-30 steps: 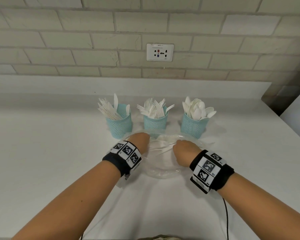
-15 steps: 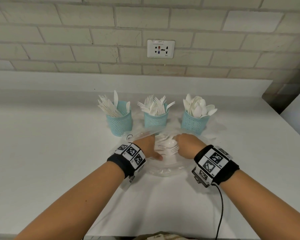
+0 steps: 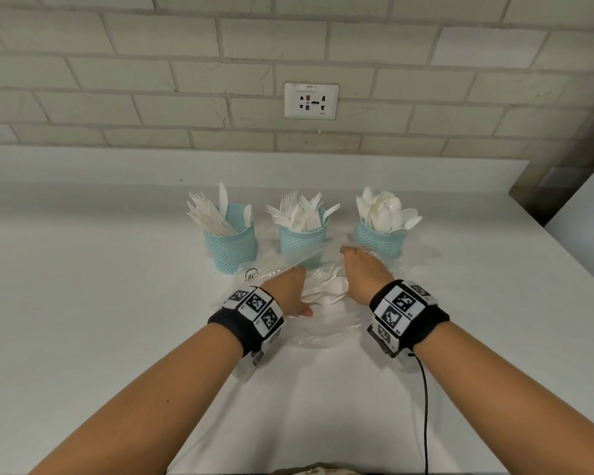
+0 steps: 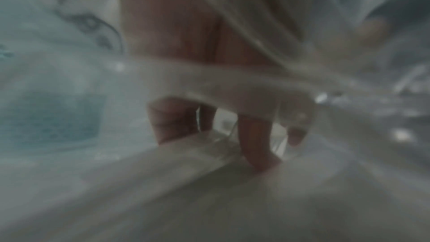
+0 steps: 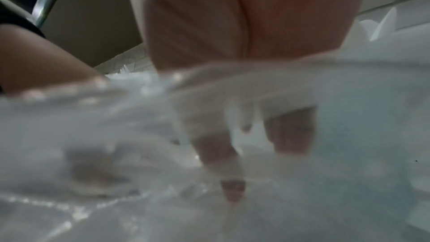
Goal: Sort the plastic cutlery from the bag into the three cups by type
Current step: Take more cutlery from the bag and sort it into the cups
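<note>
Both wrist views blurred, left hand (image 4: 209, 73) fingers veiled by clear bag (image 4: 232, 84) film, right hand (image 5: 244, 98) fingertips smeared behind plastic, their grip unreadable, cutlery pieces (image 3: 326, 289) between the fingers too jumbled to sort by type

bag (image 3: 323, 332): thin clear plastic film, glossy, crinkled | cutlery (image 3: 326, 291): white plastic, smooth, faint sheen | cups (image 3: 232, 246): pale blue plastic, perforated mesh walls, matt | tabletop (image 3: 83, 303): white, smooth, matt | wall (image 3: 117, 80): painted brick, rough, matt | wristbands (image 3: 426, 323): black cloth
</note>
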Tool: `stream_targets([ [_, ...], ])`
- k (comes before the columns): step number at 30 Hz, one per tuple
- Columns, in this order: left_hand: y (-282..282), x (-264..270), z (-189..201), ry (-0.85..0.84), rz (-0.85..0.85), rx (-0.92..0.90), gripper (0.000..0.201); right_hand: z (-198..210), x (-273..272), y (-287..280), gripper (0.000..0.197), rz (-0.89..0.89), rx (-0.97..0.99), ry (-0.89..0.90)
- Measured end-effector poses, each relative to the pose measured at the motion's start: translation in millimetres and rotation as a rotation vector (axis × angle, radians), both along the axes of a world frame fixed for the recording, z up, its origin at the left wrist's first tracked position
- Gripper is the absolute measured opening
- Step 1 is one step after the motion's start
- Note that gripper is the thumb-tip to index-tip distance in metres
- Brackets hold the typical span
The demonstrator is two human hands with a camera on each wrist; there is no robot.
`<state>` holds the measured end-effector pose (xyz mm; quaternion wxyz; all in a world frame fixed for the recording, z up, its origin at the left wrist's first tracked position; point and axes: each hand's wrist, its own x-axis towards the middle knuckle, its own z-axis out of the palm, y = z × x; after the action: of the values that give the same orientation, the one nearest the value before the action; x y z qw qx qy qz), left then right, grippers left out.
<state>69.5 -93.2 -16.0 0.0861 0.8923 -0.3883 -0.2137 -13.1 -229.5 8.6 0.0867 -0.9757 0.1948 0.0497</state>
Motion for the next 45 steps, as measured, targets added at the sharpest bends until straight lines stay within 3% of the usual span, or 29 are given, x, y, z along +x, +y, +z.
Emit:
stream_targets([
  [6, 2.7, 3.7, 2.3, 0.013, -0.015, 0.019, 0.075, -3.0, 2.2, 5.4, 0.034, 0.134, -0.122, 0.136],
  [9, 1.7, 1.4, 1.3, -0.002, -0.015, 0.029, 0.07, -4.3, 2.0, 6.8, 0.04, 0.173, -0.144, 0.152],
  [15, -3.3, -2.6, 1.2, -0.115, -0.021, 0.104, 0.063, -2.6, 1.3, 6.5, 0.06, 0.104, 0.097, 0.082],
  [18, -4.1, -3.3, 3.1, -0.109, -0.043, 0.125, 0.063, 0.3, -1.2, -1.2, 0.047, 0.019, 0.073, 0.133],
  [22, -4.5, -6.7, 6.8, -0.096, -0.108, 0.145, 0.057, -1.4, -4.3, -4.7, 0.033, 0.105, -0.013, 0.257],
  [30, 3.7, -3.3, 9.7, -0.03, -0.133, 0.072, 0.047, 7.9, -16.3, -22.9, 0.058, 0.102, 0.216, 0.258],
  [34, 9.6, 0.0, 18.1, 0.034, -0.142, -0.068, 0.036, 14.2, -22.6, -32.7, 0.042, 0.065, 0.523, 0.109],
  [37, 13.8, -2.9, 30.2, 0.069, -0.166, -0.21, 0.041, 26.6, -29.2, -33.7, 0.035, -0.025, 0.777, -0.233],
  [41, 16.1, -6.1, 38.8, 0.065, -0.203, -0.227, 0.036, 40.5, -34.7, -30.6, 0.037, -0.128, 0.76, -0.636],
  [43, 17.8, -7.8, 41.9, 0.079, -0.223, -0.273, 0.033, 39.6, -33.7, -30.5, 0.039, -0.149, 0.743, -0.65],
  [45, 20.4, -8.3, 46.6, 0.098, -0.227, -0.354, 0.025, 34.7, -32.5, -31.0, 0.041, -0.159, 0.705, -0.506],
])
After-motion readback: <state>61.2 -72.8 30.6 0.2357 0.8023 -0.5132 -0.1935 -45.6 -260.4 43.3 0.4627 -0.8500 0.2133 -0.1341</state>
